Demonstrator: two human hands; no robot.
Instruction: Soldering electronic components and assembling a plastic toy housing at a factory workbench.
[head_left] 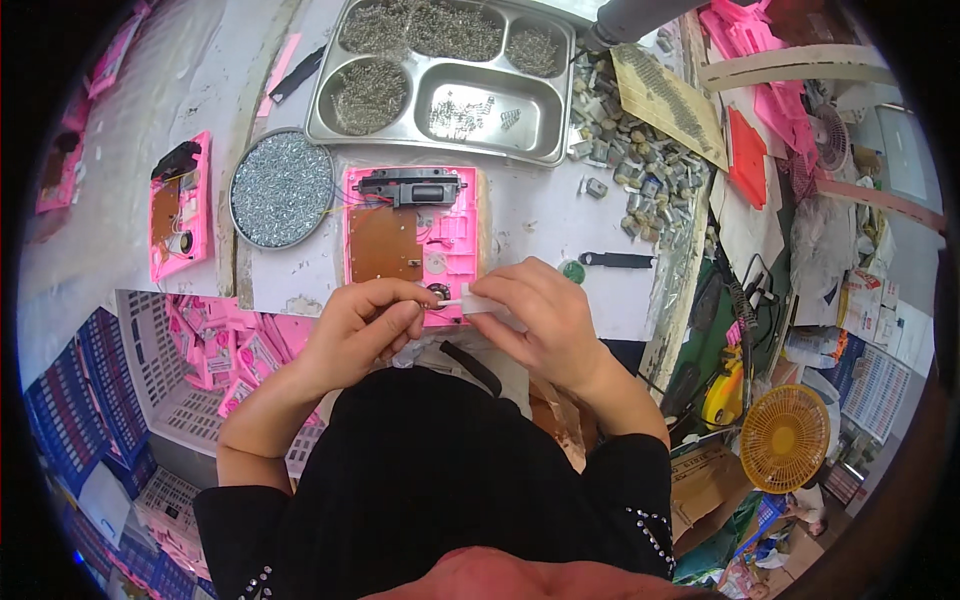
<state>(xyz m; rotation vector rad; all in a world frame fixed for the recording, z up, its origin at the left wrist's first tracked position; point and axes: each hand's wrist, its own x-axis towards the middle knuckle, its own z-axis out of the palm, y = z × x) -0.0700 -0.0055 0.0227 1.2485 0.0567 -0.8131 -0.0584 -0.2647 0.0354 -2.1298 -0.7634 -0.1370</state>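
In front of me lies a pink toy housing point(462, 240), its inside facing up, with a brown circuit board point(382, 245), a black plastic module point(415, 188) along its far edge and thin wires. Over its near edge, my right hand point(540, 320) pinches a small white plastic part point(474, 302) with a thin stem pointing left. My left hand point(370, 325) is curled, its index fingertip at the end of that stem. Behind the stem sits a small round dark component point(438, 291) in the housing.
Beyond the housing stands a metal compartment tray point(440, 148) of springs. To its left are a round dish of screws point(282, 188) and another pink housing point(196, 225). Small metal motors point(640, 165) pile up at right, near a black strip point(616, 260). A crate point(180, 400) holds pink parts.
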